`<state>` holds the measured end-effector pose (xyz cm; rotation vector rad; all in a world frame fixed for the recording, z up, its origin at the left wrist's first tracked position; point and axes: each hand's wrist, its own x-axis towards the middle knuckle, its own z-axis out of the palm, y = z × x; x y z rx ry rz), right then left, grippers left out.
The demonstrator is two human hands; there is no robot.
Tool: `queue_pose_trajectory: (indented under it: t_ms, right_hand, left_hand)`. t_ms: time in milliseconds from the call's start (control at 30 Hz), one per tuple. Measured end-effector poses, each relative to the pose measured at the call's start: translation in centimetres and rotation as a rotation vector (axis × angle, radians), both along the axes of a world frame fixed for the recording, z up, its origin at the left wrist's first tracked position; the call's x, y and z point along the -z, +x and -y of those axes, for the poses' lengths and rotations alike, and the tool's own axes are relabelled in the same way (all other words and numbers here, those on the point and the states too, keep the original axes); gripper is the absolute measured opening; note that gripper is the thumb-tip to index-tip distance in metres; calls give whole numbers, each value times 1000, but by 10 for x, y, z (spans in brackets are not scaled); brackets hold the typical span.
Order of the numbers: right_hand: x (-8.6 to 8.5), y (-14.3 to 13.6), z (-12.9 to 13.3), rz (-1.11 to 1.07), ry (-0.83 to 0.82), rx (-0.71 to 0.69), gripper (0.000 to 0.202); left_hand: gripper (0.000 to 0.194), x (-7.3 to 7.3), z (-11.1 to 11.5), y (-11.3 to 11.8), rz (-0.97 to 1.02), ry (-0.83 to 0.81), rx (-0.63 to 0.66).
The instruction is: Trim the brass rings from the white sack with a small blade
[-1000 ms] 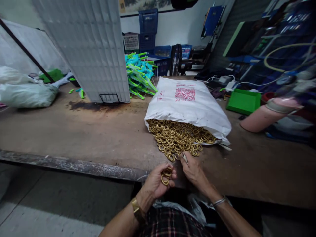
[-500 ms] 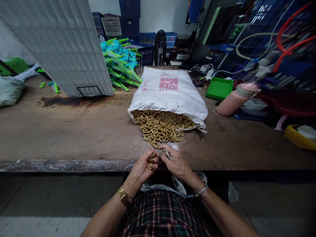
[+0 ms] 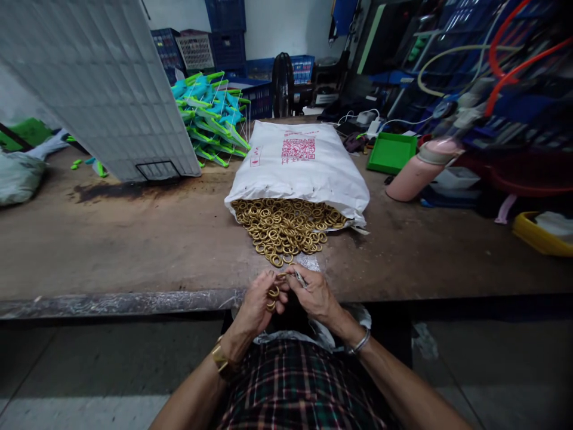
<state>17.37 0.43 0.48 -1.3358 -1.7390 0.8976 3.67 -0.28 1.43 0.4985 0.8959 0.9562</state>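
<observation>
Several gold-coloured rings are held in my left hand, its fingers curled around them. My right hand is closed, with a slim greyish tool lying across its fingers; its kind is not clear. Between the fingertips of both hands is another gold ring, partly hidden. Just beyond the hands, a heap of gold rings spills onto the table from the mouth of a white sack with red print.
Left of the sack, a tall white ribbed panel stands on the wooden table, beside stacked green and blue plastic parts. To the right are a green tray, a leaning pink bottle and a yellow container.
My right hand has drawn back from the edge of the heap to my left fingertips, and a ring now sits between both hands. The camera view has shifted slightly.
</observation>
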Motion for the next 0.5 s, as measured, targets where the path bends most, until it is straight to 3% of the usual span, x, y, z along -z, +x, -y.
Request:
queue_pose_trajectory:
  t_ms: [500]
  right_hand:
    - [-7,5,6,14,53,-35,22]
  left_hand:
    - [30,-2,11,4,-9,66,-47]
